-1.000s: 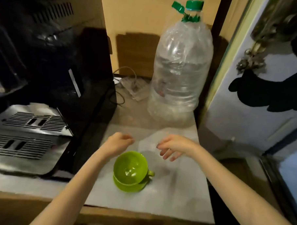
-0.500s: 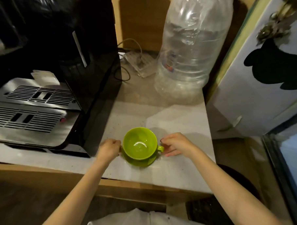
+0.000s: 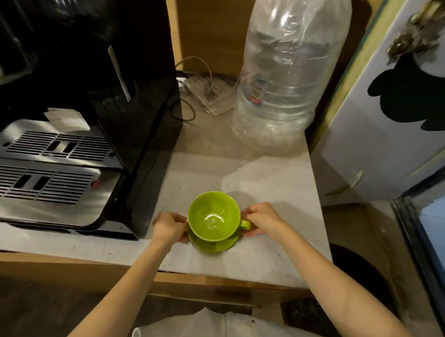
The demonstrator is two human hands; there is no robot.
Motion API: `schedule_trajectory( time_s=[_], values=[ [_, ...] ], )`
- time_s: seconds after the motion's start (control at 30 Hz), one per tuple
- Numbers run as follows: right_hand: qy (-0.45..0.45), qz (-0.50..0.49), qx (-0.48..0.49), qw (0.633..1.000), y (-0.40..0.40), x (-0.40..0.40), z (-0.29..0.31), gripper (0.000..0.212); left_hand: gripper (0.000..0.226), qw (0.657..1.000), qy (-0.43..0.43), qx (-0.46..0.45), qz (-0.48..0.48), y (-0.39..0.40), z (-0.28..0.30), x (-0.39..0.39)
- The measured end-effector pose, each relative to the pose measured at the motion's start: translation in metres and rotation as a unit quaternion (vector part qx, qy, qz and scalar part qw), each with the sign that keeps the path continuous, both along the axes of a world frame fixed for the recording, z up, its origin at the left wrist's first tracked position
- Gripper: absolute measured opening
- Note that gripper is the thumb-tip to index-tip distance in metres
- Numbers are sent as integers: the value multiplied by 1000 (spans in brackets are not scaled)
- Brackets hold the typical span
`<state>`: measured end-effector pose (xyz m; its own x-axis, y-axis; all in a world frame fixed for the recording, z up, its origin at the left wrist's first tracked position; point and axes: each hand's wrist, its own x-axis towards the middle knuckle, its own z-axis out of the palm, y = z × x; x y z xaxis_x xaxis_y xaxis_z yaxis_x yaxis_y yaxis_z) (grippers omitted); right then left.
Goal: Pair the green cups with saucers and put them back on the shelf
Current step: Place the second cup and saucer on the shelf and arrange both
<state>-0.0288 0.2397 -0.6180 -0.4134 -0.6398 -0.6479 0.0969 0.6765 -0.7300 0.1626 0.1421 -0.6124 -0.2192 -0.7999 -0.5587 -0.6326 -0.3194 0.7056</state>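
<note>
A glossy lime-green ceramic cup is seated on a matching round green saucer near the front edge of the pale speckled countertop. The saucer's rim is pinched at opposite sides by the left hand and the right hand, the cup handle lying just under the right one. The pair is best lifted level, both grips kept even, so that the cup is not slid off. A black coffee machine with a steel drip grille stands close on the left; a large clear plastic water bottle stands well behind. No shelf can be seen, so the route is unknown
</note>
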Motion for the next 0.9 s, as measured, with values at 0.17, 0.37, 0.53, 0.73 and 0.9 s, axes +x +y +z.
schedule_trajectory(
  time_s=[0.17, 0.37, 0.53, 0.73, 0.9],
  values=[
    [33, 3, -15, 999, 1, -8, 4, 10, 12, 998, 59, 13, 9, 0, 8, -4],
    [27, -6, -95, 995, -1, -36, 51, 24, 12, 986, 166, 1, -13, -10, 56, -28],
    [20, 24, -162, 986, -1, -64, 116, 20, 6, 970, 237, -10, -53, -28, 116, -51],
    [-18, 24, -273, 961, -5, -92, 192, 18, 5, 952, 291, -12, -95, -46, 199, -79],
    [-21, 9, -353, 935, -9, -108, 251, 26, 22, 935, 341, 2, -94, -57, 260, -99]
  ],
)
